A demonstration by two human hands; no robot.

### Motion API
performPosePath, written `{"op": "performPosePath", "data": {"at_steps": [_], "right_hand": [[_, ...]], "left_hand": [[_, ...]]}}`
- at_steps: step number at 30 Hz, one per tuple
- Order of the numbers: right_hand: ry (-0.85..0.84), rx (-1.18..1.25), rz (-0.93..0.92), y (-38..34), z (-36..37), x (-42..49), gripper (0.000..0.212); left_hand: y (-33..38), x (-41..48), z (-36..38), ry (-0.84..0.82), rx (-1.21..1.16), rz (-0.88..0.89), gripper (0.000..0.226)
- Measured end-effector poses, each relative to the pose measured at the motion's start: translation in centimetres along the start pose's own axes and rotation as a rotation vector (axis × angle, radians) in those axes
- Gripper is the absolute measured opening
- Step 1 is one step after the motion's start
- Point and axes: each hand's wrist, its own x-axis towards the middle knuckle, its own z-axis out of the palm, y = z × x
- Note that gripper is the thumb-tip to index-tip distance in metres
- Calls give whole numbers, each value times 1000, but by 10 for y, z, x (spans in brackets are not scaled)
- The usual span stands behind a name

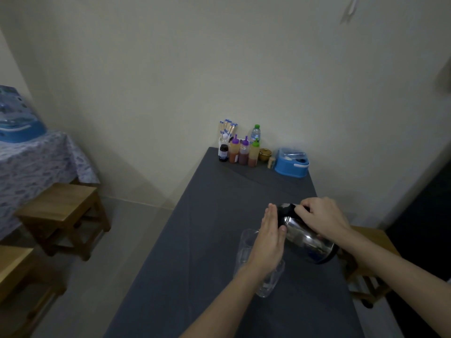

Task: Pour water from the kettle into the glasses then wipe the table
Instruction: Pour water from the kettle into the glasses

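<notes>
A shiny steel kettle (pixel 308 237) with a black lid is tilted to the left above the dark grey table (pixel 195 240). My right hand (pixel 322 219) is shut on its black handle. My left hand (pixel 269 242) is flat, fingers together and straight, resting against the kettle's lid and spout side. Two clear glasses stand below: the far glass (pixel 245 245) under the spout and the near glass (pixel 269 281), both partly hidden by my left hand. No stream of water is visible.
At the table's far end by the wall stand sauce bottles (pixel 240 152), a water bottle (pixel 255 132), a chopstick holder (pixel 227 130) and a blue box (pixel 291 163). Wooden stools stand left (pixel 66 213) and right (pixel 373 272) of the table.
</notes>
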Motion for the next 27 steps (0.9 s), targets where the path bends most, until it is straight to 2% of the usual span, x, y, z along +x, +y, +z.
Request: {"op": "performPosePath", "data": {"at_steps": [20,27], "right_hand": [[1,-154,-99,3,2,12,46],[19,-157,-144,0,-2,15,41]], "left_hand": [[-4,-4,8,61,-77,1,59],[-2,-4,6,85,-57,31,59]]}}
